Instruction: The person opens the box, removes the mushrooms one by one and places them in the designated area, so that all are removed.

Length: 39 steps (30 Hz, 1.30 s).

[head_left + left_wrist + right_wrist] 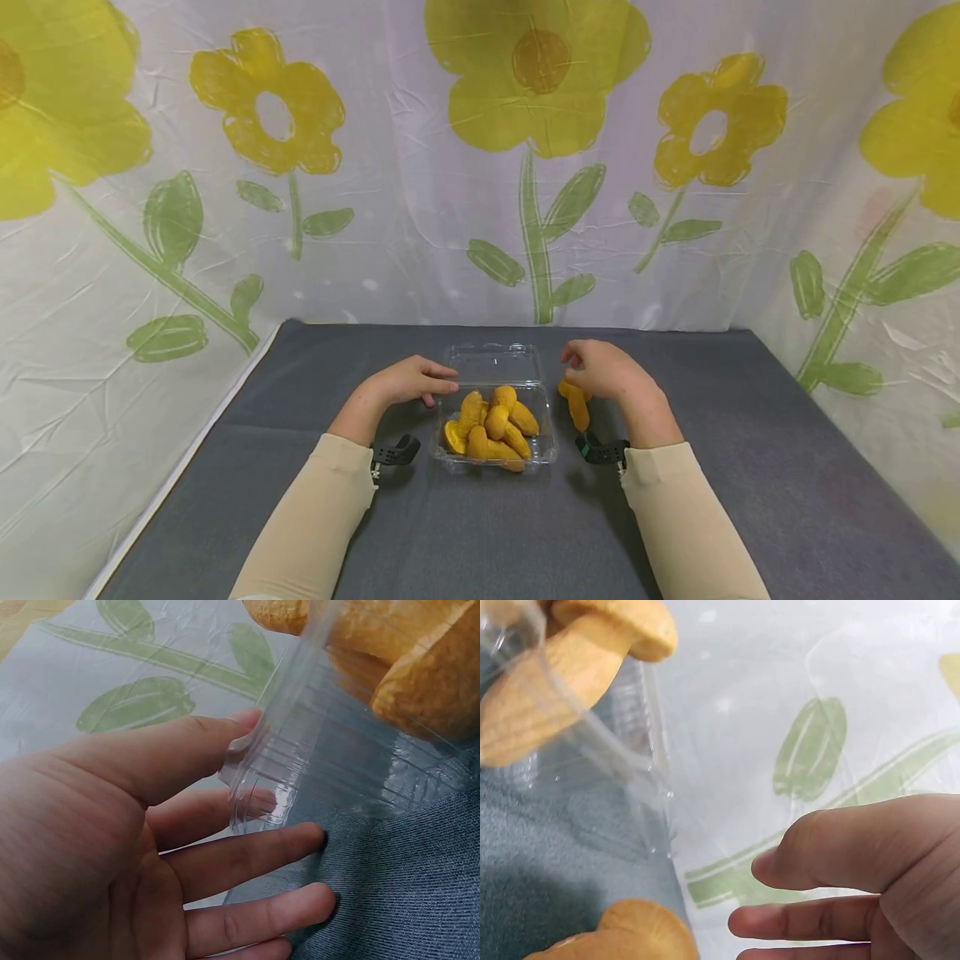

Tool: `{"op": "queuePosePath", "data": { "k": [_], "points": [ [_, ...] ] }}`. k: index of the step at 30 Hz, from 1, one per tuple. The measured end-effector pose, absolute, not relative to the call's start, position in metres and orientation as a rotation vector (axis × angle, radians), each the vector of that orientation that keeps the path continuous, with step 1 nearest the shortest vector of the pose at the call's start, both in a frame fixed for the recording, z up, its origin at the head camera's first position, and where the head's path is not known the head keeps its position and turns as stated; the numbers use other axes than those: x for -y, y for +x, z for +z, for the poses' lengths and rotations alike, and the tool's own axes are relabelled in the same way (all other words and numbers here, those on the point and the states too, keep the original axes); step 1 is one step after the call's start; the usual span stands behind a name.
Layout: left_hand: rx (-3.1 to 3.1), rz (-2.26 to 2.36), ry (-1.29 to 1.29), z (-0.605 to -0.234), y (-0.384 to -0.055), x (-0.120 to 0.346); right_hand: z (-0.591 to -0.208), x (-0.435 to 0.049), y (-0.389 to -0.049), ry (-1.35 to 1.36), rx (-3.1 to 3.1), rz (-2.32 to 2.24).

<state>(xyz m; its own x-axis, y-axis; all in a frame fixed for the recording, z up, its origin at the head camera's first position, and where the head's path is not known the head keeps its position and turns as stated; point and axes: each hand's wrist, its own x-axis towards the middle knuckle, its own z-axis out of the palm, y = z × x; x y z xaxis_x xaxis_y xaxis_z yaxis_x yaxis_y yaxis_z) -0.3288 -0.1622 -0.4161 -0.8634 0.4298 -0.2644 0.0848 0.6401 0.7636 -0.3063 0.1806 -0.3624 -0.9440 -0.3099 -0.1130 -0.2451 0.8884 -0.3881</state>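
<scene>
A clear plastic clamshell box (546, 450) stands on the table with its lid (495, 364) folded back. Several orange-yellow mushrooms (497, 422) lie piled inside. At the box's left side, my left hand (405, 381) pinches the rim between thumb and index finger, and its other fingers (255, 851) stretch out below. Another mushroom (577, 408) lies on the table just right of the box, its cap partly under my right hand (603, 371). That hand hovers over it with nothing between thumb (795, 859) and fingers.
Dark grey cloth covers the table (480, 533). A white curtain (390, 167) with painted yellow flowers hangs behind and along both sides. Black bands (397, 451) sit at both wrists, below beige sleeves (307, 517).
</scene>
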Motion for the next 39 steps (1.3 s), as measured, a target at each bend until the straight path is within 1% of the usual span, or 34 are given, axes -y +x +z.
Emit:
{"op": "queuePosePath", "data": {
  "k": [12, 31, 39],
  "points": [
    [-2.451, 1.097, 0.4, -0.418, -0.33, 0.163, -0.349, -0.166, -0.293, -0.51, -2.894, -0.557],
    [-2.449, 1.105, 0.393, -0.419, -0.329, 0.161, -0.345, -0.141, -0.276, -0.69, -2.844, -0.564],
    [-2.456, 1.098, 0.402, -0.419, -0.33, 0.16, -0.345, -0.129, -0.27, -0.763, -2.842, -0.496]
  ]
}}
